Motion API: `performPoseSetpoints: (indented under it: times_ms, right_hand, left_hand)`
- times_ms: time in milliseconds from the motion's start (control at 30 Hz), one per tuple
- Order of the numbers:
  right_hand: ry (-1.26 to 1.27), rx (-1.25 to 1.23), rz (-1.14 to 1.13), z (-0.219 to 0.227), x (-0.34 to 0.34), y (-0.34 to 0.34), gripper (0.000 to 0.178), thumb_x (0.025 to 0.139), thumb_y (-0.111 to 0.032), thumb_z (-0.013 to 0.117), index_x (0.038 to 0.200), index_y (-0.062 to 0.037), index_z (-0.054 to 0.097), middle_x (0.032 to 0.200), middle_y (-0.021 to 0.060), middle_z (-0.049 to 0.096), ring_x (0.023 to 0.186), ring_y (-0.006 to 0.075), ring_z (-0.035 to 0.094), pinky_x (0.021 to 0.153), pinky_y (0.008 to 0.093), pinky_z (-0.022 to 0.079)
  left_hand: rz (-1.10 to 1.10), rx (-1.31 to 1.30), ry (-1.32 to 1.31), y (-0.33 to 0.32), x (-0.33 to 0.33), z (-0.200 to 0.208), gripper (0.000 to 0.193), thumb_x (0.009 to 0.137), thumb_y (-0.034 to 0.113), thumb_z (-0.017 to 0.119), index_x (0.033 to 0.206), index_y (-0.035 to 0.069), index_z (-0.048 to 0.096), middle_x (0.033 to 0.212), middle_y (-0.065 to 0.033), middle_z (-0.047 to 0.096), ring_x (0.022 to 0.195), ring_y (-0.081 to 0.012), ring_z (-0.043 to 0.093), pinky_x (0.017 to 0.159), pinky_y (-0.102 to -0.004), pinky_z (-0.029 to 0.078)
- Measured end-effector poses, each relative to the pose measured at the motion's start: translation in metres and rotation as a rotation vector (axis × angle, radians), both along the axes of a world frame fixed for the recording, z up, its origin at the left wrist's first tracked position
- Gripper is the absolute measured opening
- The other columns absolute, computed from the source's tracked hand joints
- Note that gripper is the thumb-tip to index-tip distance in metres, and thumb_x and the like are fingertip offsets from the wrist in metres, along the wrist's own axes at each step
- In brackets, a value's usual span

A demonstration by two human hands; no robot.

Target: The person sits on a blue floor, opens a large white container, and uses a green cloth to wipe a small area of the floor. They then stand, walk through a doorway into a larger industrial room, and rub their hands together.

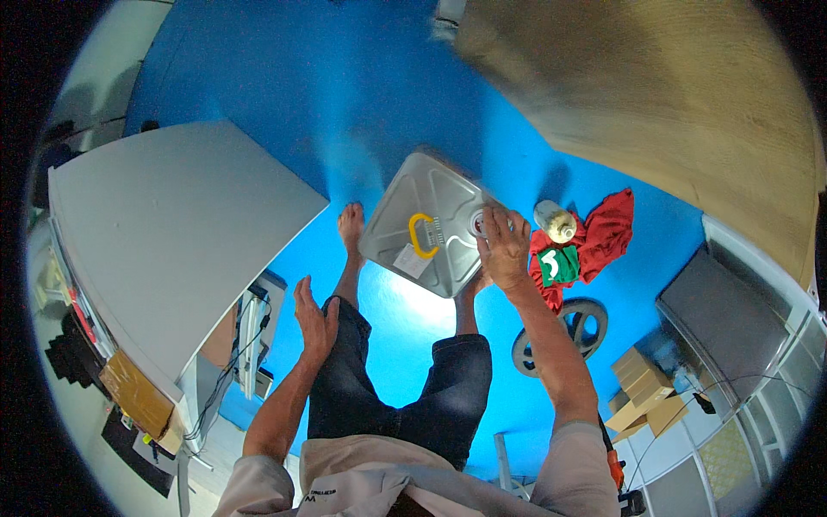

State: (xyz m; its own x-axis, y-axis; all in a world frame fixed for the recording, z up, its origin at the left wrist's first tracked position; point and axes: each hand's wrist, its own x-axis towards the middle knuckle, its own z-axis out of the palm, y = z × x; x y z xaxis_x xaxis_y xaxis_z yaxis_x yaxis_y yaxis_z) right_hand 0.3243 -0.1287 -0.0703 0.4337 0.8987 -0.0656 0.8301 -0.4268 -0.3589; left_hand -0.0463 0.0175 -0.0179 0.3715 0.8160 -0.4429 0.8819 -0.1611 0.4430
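Observation:
A square silver metal can [425, 228] stands in front of me near my feet, seen from above, with a yellow carrying handle [419, 237] and a pale label on its top. At the can's right corner is a round cap [479, 225]. My right hand [504, 244] reaches over that corner, its fingers bent around the cap and partly hiding it. By my left knee is my left hand [319, 320], with its fingers stretched out and nothing in it.
Right of the can, a pale cylindrical container [556, 221] stands by a red cloth [606, 237] with a green patch. Nearer lies a dark spoked wheel [588, 326]. Cardboard boxes [642, 388] sit at lower right. A white table [181, 220] is left, a wooden surface [655, 95] far right.

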Motion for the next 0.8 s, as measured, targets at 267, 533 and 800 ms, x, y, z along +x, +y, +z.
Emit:
performPoseSetpoints:
  times_ms: [267, 533, 800]
  right_hand:
    - [-0.038, -0.129, 0.042, 0.001, -0.004, 0.01, 0.047, 0.074, -0.014, 0.065, 0.118, 0.0008, 0.057, 0.118, 0.0153, 0.057, 0.113, 0.0334, 0.05, 0.089, 0.0458, 0.043]
    - [-0.068, -0.222, -0.025, -0.004, -0.013, 0.021, 0.042, 0.076, -0.026, 0.072, 0.104, 0.003, 0.059, 0.109, 0.018, 0.059, 0.102, 0.0342, 0.052, 0.084, 0.0468, 0.042]
    - [-0.047, -0.487, -0.203, -0.001, -0.016, 0.035, 0.055, 0.07, -0.042, 0.078, 0.1, 0.0002, 0.061, 0.098, 0.0123, 0.06, 0.093, 0.0294, 0.056, 0.074, 0.0444, 0.044]
  left_hand:
    - [-0.011, 0.0, 0.032, 0.007, -0.003, -0.002, 0.072, 0.085, 0.013, 0.068, 0.144, -0.002, 0.029, 0.143, -0.0285, 0.035, 0.129, -0.0452, 0.041, 0.106, -0.0529, 0.035]
    - [-0.075, 0.042, 0.116, -0.002, -0.019, -0.009, 0.072, 0.085, 0.016, 0.067, 0.144, -0.003, 0.029, 0.144, -0.0288, 0.035, 0.129, -0.0453, 0.041, 0.106, -0.0535, 0.034]
    - [-0.069, 0.034, 0.172, -0.001, -0.007, -0.013, 0.071, 0.085, 0.017, 0.067, 0.143, -0.003, 0.031, 0.144, -0.0273, 0.035, 0.129, -0.0448, 0.04, 0.106, -0.0555, 0.032]
